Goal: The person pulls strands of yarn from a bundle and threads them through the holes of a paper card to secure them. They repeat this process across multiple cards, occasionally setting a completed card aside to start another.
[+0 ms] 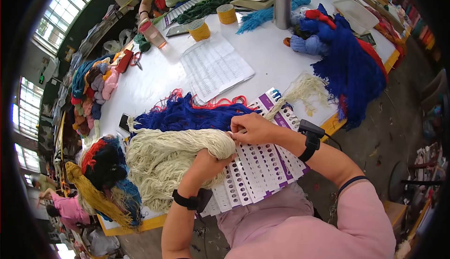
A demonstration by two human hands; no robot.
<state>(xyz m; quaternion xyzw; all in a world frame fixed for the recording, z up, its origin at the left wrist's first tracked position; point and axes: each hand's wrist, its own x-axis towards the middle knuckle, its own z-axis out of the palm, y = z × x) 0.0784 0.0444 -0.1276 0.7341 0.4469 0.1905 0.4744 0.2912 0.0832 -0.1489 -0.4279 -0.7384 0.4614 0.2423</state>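
Note:
A thick bundle of cream yarn (164,151) lies across the near left of the white table. My left hand (213,165) is wrapped round the bundle's right end, its fingers partly under the yarn. My right hand (253,129) pinches at the same end, with the thumb and fingers together on the cream strands. Below both hands lie white cards with rows of holes and purple edges (255,170). Blue yarn (187,114) lies just beyond the cream bundle, with red strands behind it. A loose cream tuft (307,92) rests to the right of my right hand.
Printed sheets (215,67), yellow tape rolls (199,30) and a steel flask (282,3) stand farther back. Blue yarn (349,71) hangs over the right edge. Mixed yarns (105,184) lie at the left, near red scissors (136,60). Another person's hand (144,19) is by a pink-topped bottle (152,33).

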